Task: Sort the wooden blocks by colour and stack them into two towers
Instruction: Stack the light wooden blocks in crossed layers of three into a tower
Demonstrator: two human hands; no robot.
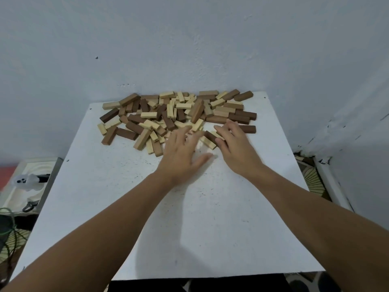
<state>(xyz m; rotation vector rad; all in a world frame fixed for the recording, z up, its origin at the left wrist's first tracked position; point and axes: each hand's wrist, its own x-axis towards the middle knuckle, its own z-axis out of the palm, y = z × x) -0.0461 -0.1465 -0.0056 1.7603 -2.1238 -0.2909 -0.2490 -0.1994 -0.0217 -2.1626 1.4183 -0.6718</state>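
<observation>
Your wooden blocks (179, 114) lie in one loose, unsorted heap across the top of the white table (189, 218), pale and dark brown pieces mixed together, some lying flat and others leaning on their neighbours; no tower stands anywhere on the table. The heap runs right up to the grey wall (189, 39) in the upper half of the frame.

Your left hand (181, 157) reaches in from the lower left with fingers straight and spread wide, fingertips at the near edge of the heap near the centre of the frame, holding nothing. Your right hand (235, 148) comes in from the lower right; its thumb and fingers close around a dark brown block (210, 136) at the heap's near edge, which lies touching a pale block (207, 142) just below it. The left hand is blurred, so exactly which blocks its fingertips touch cannot be told.

At the left edge of the frame, beside the table, sits a small white ghost figure (26, 182) above a tangle of cables (8, 232)
</observation>
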